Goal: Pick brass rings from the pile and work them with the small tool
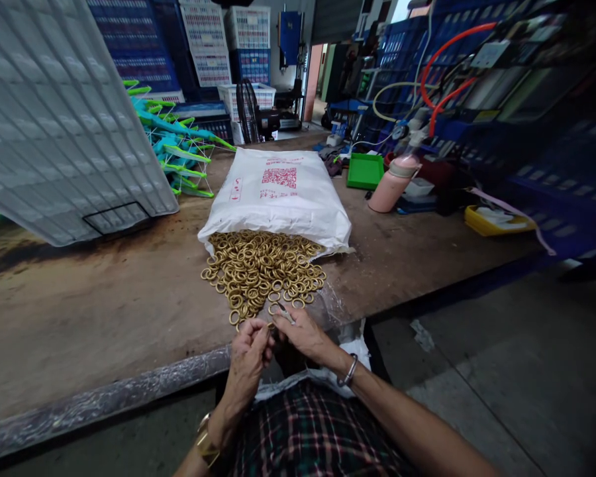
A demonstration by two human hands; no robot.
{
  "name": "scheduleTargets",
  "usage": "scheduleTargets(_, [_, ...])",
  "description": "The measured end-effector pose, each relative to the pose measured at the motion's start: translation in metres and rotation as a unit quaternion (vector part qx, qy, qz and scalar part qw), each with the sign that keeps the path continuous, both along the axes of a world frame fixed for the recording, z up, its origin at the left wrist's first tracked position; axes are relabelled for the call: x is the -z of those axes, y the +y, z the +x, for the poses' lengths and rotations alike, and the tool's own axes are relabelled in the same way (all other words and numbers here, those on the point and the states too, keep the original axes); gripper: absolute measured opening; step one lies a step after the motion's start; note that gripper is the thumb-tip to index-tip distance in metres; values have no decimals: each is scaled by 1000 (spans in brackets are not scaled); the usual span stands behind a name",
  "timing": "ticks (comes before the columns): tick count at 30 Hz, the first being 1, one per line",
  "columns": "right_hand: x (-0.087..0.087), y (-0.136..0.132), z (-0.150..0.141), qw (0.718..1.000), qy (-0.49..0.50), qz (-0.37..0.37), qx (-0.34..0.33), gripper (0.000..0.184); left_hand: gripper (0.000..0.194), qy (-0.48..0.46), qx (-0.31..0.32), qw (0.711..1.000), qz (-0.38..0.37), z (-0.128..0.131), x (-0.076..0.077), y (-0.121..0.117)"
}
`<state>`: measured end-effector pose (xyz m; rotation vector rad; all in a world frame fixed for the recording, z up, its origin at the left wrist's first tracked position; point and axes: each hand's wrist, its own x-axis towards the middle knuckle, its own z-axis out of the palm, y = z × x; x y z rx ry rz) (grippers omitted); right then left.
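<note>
Just in front of the table edge, my left hand is closed, with thumb and forefinger pinching a brass-coloured ring. My right hand meets it from the other side, its fingers curled around a small knife-like tool with a dark tip; most of the tool is hidden in the grip. Right beyond both hands lies a heap of loose brass-coloured rings. They spill from the mouth of a white woven sack with red print, lying flat on the table.
A tilted white ribbed panel and turquoise-and-green plastic parts stand at left. Toward the right are a green tray, a pink bottle and a yellow tray. Below my hands, white sacking hangs at the table edge.
</note>
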<state>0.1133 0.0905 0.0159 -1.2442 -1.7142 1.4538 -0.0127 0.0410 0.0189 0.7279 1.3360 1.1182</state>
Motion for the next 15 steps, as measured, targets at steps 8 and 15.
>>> scheduleTargets(8, [-3, 1, -4, 998, -7, 45, 42, 17, 33, -28, 36, 999, 7, -2, 5, -3])
scheduleTargets(15, [-7, 0, -6, 997, -22, 60, 37, 14, 33, -23, 52, 998, 4, -3, 4, -3])
